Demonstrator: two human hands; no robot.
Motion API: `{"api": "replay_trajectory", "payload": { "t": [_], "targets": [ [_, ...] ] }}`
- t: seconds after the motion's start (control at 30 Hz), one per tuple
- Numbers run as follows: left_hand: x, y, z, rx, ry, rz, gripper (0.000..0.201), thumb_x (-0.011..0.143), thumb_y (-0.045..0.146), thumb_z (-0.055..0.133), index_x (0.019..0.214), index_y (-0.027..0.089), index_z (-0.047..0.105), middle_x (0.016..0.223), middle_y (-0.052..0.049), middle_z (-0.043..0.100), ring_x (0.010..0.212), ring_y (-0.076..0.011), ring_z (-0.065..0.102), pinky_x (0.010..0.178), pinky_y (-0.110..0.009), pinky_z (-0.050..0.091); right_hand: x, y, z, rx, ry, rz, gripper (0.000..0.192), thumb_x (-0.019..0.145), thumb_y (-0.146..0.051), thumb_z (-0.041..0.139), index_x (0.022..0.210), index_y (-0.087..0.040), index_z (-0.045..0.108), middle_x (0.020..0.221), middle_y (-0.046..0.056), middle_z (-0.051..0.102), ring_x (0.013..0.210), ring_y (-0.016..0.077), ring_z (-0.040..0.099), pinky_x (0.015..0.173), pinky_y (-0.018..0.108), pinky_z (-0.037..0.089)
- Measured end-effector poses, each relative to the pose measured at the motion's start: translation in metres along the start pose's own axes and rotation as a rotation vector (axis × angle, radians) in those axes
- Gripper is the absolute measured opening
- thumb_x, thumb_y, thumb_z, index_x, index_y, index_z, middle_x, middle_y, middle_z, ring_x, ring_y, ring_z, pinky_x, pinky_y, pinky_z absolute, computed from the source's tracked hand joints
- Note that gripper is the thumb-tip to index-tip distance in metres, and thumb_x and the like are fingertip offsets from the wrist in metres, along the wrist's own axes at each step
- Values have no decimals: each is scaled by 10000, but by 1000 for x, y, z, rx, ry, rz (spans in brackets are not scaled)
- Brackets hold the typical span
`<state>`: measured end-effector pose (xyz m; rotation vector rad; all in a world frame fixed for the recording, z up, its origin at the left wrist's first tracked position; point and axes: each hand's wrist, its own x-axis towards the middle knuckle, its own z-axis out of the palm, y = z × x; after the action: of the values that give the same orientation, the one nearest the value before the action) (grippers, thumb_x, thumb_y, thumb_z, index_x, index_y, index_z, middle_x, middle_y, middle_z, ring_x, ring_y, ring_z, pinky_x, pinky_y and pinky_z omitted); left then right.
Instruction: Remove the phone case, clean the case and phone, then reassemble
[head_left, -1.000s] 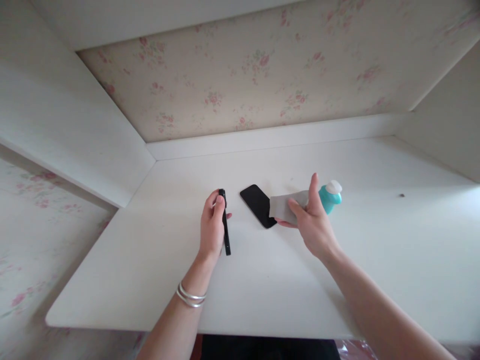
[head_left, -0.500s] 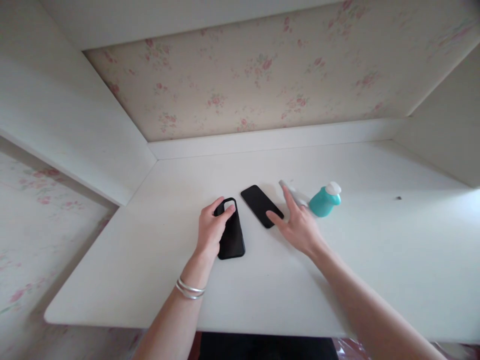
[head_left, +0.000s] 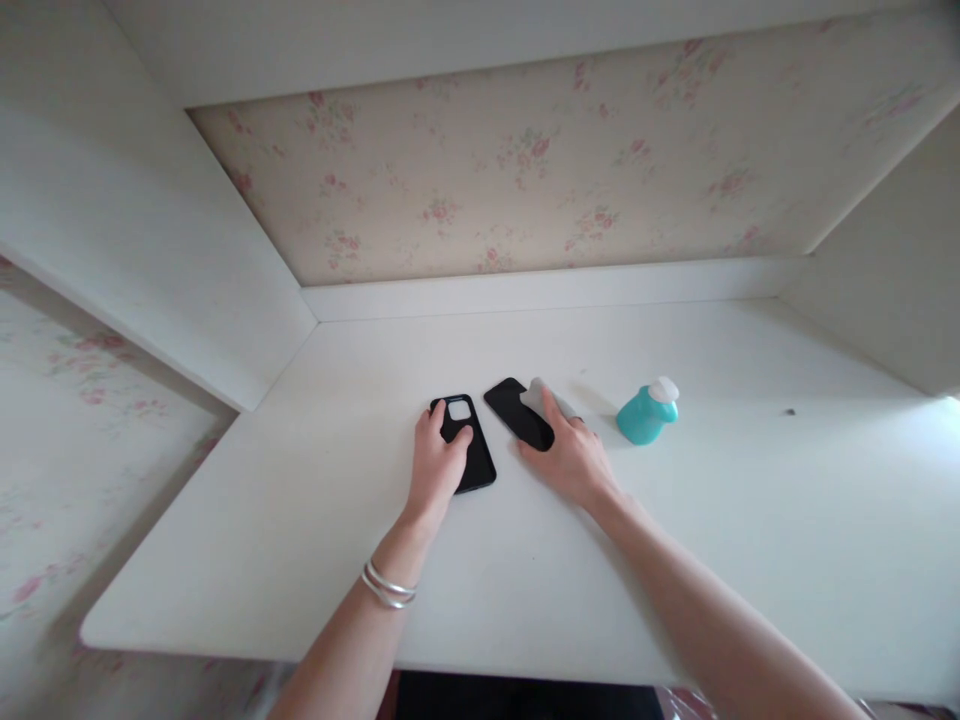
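A: Where are the two black things lying?

B: Both lie flat on the white counter, near the middle of the frame. The black phone case is on the left, with its camera opening turned up and pointing to the back wall. The black phone is just beside it on the right, screen up and a little slanted. I think they lie flat so that the counter carries them while a hand presses from above.

A: What does the left hand do?

B: The left hand rests on the case with the fingers loosely bent over its left edge and its top. It does not lift it; it seems only to keep it steady.

A: And the right hand?

B: The right hand is laid almost flat, fingers close together, and presses a grey cloth down on the right end of the phone. The cloth is mostly under the fingers, so only a small part shows.

A: Anything else near?

B: A teal bottle with a white cap stands right of the right hand, apart from it.
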<state>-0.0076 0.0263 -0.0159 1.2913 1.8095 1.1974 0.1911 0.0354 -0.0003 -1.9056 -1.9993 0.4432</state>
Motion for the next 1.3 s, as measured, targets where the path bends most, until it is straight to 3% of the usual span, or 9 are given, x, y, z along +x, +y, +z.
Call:
{"api": "replay_trajectory", "payload": {
  "t": [0.27,0.37,0.5,0.63,0.8,0.9,0.97,1.1,1.3],
  "targets": [
    [-10,10,5,58,-69,-37,659,864,410,616,1438,123,468,1623,-184,196,1514,-304,128,1225,-431,121,1,12,-11,456,177,221,976,681,-577,742,1504,-169,412,1058,93,718,907,284,679,780,389,552],
    [-14,22,1,21,-69,-2,641,885,467,597,1435,161,476,1628,-128,212,1520,-267,113,1233,-403,90,-8,10,-10,627,228,208,980,671,-567,777,1496,-174,422,1063,77,723,896,269,683,775,386,563],
    [-28,40,1,-521,-233,10,572,887,497,615,1396,253,519,1527,-65,447,1464,-238,308,1215,-363,184,-25,-1,1,863,194,80,938,712,-502,793,1500,-174,405,1210,96,688,1022,279,677,877,419,560],
    [-45,49,4,-1086,-599,-153,599,858,583,615,1351,249,550,1414,-85,561,1372,-281,446,1146,-430,332,-43,-9,11,908,154,-168,892,744,-448,802,1508,-235,391,1347,108,621,1189,309,620,985,476,518],
    [-49,49,4,-1195,-520,-367,641,749,619,701,1270,258,606,1294,-66,641,1254,-270,554,1076,-412,418,-55,-13,3,785,102,-363,766,798,-426,768,1476,-271,449,1391,87,592,1252,334,581,1025,498,494],
    [-45,50,1,-1228,-499,-445,645,767,666,641,1239,226,632,1235,-76,665,1148,-250,616,1001,-381,482,-52,-13,-8,823,72,-274,444,940,-473,576,1317,-245,636,1284,72,673,1175,306,637,959,435,539],
    [-41,52,-1,-1250,-500,-533,653,815,706,543,1202,192,652,1158,-87,686,1017,-235,661,910,-390,535,-47,-11,-12,811,158,-138,408,986,-489,476,1186,-232,721,1167,72,729,1069,276,681,878,389,560],
    [-37,56,-10,-1323,-563,-652,742,856,750,409,1148,118,666,1019,-101,695,818,-215,667,742,-437,587,-33,0,-13,706,327,-12,401,928,-526,559,1054,-205,763,937,72,745,805,213,670,696,314,532],
    [-37,56,-14,-1383,-731,-701,799,864,755,381,1228,84,616,934,-116,687,775,-227,662,667,-415,578,-23,13,-19,520,284,80,558,897,-484,587,1401,-253,526,557,-61,517,437,129,432,463,258,396]
  ]
}}
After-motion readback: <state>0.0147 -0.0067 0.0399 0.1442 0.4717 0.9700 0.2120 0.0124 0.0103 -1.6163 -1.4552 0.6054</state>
